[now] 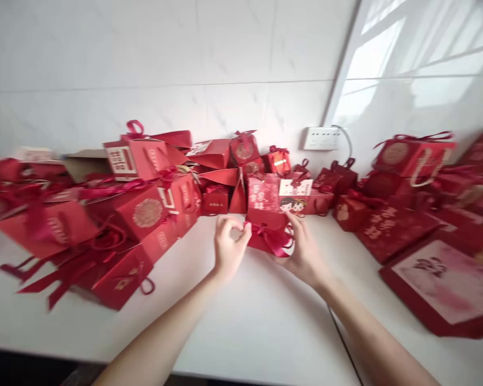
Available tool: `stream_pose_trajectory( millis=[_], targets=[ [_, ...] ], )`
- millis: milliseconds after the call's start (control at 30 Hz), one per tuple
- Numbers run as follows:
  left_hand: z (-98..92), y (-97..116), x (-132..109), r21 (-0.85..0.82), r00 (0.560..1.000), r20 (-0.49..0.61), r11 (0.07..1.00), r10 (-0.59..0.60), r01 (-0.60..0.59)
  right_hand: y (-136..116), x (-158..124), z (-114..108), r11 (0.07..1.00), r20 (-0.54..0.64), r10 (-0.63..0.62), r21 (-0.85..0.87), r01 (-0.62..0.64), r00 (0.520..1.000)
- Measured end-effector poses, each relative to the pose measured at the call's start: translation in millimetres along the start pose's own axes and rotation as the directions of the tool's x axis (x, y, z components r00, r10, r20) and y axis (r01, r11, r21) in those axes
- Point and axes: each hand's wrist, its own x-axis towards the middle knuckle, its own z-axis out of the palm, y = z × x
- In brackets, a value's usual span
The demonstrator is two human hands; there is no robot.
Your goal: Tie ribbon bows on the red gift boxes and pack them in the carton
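A small red gift box (pixel 265 225) with a dark pink ribbon bow (pixel 274 240) sits on the white table (pixel 241 321) in front of me. My left hand (pixel 228 251) is closed in a pinch on the box's left side, at the ribbon's end. My right hand (pixel 304 247) grips the box's right side, fingers curled round the bow. Behind the box stands a red box with a cartoon couple (pixel 293 201).
Heaps of red gift boxes and bags lie at the left (pixel 116 225), along the wall (pixel 225 161) and at the right (pixel 398 203). A large flat red box (pixel 443 284) sits at the right edge. A wall socket (pixel 321 138) is behind.
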Motion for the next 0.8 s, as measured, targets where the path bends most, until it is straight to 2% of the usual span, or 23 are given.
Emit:
stream_pose_trajectory(
  millis=[33,100,167,333,500,733,800],
  targets=[
    [-0.9,0.5,0.4,0.063,0.987,-0.012,0.985,0.160,-0.159,-0.2,0.0,0.6,1.000,0.018,0.019,0.013,-0.020,1.000],
    [-2.6,3.4,0.4,0.144,0.903,0.015,0.893,0.429,-0.426,-1.0,-0.4,1.6,0.998,0.047,0.042,0.036,-0.044,0.998],
    [-3.6,8.1,-0.7,0.177,0.824,0.038,0.808,0.565,-0.562,-2.5,-0.9,2.3,0.996,0.050,0.047,0.067,-0.050,0.998],
    [-3.9,18.9,-4.3,0.202,0.726,0.073,0.703,0.684,-0.682,-8.1,0.3,1.8,0.989,0.044,0.035,0.144,-0.041,0.998],
    [-5.3,27.1,-6.7,0.155,0.577,0.169,0.557,0.799,-0.816,-14.6,1.9,-1.4,0.978,-0.029,-0.016,0.210,0.022,0.999],
    [-10.6,38.4,-8.2,0.149,0.449,0.206,0.426,0.869,-0.893,-21.6,1.5,-6.3,0.964,-0.097,-0.049,0.257,0.073,0.994],
    [-11.9,40.0,-8.5,0.136,0.433,0.210,0.412,0.876,-0.901,-22.9,1.7,-7.5,0.963,-0.105,-0.062,0.256,0.088,0.993]
  ],
)
